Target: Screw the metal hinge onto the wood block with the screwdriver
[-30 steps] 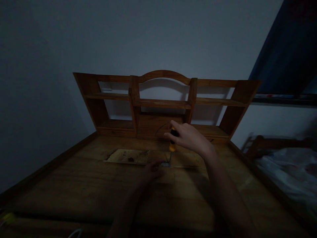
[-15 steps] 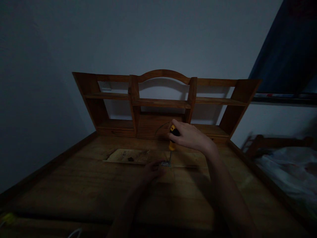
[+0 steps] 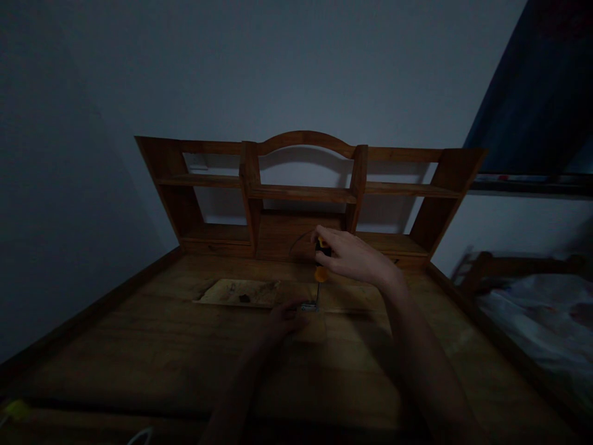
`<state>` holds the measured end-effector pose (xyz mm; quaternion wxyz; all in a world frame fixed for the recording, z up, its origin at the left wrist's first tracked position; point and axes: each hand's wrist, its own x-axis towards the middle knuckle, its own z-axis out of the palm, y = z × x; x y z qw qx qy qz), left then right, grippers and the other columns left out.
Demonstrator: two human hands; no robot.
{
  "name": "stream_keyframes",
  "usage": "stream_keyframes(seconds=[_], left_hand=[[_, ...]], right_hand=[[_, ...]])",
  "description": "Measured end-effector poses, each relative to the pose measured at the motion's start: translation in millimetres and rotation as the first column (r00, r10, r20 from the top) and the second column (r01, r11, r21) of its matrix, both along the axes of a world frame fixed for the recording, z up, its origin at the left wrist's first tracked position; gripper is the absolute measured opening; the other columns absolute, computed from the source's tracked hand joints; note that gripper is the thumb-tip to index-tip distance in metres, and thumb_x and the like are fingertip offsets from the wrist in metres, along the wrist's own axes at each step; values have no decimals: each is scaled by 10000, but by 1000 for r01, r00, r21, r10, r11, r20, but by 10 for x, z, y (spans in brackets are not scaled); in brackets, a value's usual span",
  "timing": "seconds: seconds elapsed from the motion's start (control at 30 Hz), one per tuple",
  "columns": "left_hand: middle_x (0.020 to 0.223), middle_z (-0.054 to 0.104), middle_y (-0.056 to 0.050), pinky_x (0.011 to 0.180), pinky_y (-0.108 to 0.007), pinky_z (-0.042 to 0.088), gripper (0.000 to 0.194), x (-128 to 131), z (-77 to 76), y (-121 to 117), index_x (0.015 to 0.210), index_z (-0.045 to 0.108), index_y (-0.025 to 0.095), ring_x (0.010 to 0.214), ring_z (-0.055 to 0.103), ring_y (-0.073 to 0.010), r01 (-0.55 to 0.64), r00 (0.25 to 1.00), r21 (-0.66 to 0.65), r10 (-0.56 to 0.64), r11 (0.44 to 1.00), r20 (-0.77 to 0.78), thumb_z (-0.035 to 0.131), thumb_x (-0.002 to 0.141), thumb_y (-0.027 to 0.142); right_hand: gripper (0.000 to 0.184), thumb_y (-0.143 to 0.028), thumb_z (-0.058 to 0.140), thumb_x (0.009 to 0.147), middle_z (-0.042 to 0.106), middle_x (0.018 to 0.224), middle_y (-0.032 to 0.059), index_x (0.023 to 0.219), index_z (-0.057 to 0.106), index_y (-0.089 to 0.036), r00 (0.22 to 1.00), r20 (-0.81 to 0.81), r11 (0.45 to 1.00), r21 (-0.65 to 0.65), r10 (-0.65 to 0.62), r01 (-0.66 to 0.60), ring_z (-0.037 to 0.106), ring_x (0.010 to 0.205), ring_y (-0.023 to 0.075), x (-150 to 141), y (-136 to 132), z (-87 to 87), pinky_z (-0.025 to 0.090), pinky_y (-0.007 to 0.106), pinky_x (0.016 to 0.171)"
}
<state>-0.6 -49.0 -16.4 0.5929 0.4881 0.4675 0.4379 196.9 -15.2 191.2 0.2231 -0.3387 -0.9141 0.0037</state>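
Note:
My right hand (image 3: 349,252) is closed around the yellow and black handle of a screwdriver (image 3: 320,274), held upright with its shaft pointing down. The shaft's tip meets a small metal piece (image 3: 309,306), perhaps a hinge, lying on the wooden desktop (image 3: 222,346). My left hand (image 3: 282,321) rests low beside that metal piece, its fingers at the left edge. Shadow hides whether those fingers grip it or only press on it.
A wooden shelf unit (image 3: 303,194) stands at the back against the wall. Left of my hands lies a pale, stained strip (image 3: 241,293) in the desktop. A yellow object (image 3: 17,410) and a white loop (image 3: 140,436) show at the front left. A whitish plastic-like heap (image 3: 542,321) is at right.
The screwdriver handle has turned slightly in my right hand, and the fingers have shifted a little on it. My left hand and the metal piece stay in place.

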Motion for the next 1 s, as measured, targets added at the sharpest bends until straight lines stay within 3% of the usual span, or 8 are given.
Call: stream_keyframes(seconds=[0.2,0.37,0.43,0.57,0.63,0.73,0.83,1.0], left_hand=[[1074,703,-101,816,-346,514,664,2,15,8,1273,603,208,965,663,-266,-33,999,9,33,999,-15,808,650,306],[1049,711,-98,821,-359,518,687,12,69,-2,1278,599,202,961,665,-275,-27,999,-15,27,1000,-35,814,632,295],[1058,709,-104,814,-362,519,687,11,58,7,1280,597,198,958,665,-279,-24,999,-2,24,1000,-29,812,637,312],[1133,686,-109,854,-370,509,683,4,30,21,1286,592,206,1009,651,-283,-4,1000,36,4,999,-24,807,651,335],[1142,684,-110,877,-375,501,675,0,33,13,1288,590,204,1027,645,-285,9,1000,35,-8,999,-29,802,662,339],[1136,687,-113,871,-372,504,645,-5,44,-6,1269,606,195,1026,645,-288,-2,999,41,3,999,-42,798,671,341],[1151,682,-109,863,-371,508,655,-10,31,-10,1284,594,206,1020,649,-286,6,1000,54,-5,999,-8,798,674,326],[1089,702,-109,824,-369,517,689,-16,-19,18,1314,567,217,964,667,-280,7,1000,-4,-7,1000,-3,799,675,328]], right_hand=[[410,-540,332,955,657,821,91,1058,510,-186,970,72,969,104,-231,223,618,763,243,-21,-3,-12,384,325,679],[232,-357,422,930,636,1075,83,1102,469,-208,998,28,998,4,-59,59,599,975,222,1,18,-14,400,308,813],[232,-337,423,932,630,1073,87,1121,452,-205,1000,9,999,-30,-27,27,597,974,216,1,10,-25,402,299,810],[352,-497,378,949,648,901,90,1116,453,-197,988,38,989,-8,-147,148,617,816,238,-9,-21,-37,402,317,713],[384,-537,421,919,647,941,99,1095,463,-198,984,40,985,13,-172,172,614,839,252,-8,-16,-34,407,328,725],[274,-403,480,898,623,1076,83,1095,464,-213,998,0,998,-22,-63,63,598,932,224,-5,19,-33,413,307,784],[228,-364,454,909,636,988,61,1081,462,-214,1000,-6,999,-32,-16,16,604,864,198,-10,39,-44,408,287,735],[381,-535,441,900,643,846,72,1074,481,-199,983,45,981,86,-180,176,611,771,236,4,36,-54,383,311,672]])
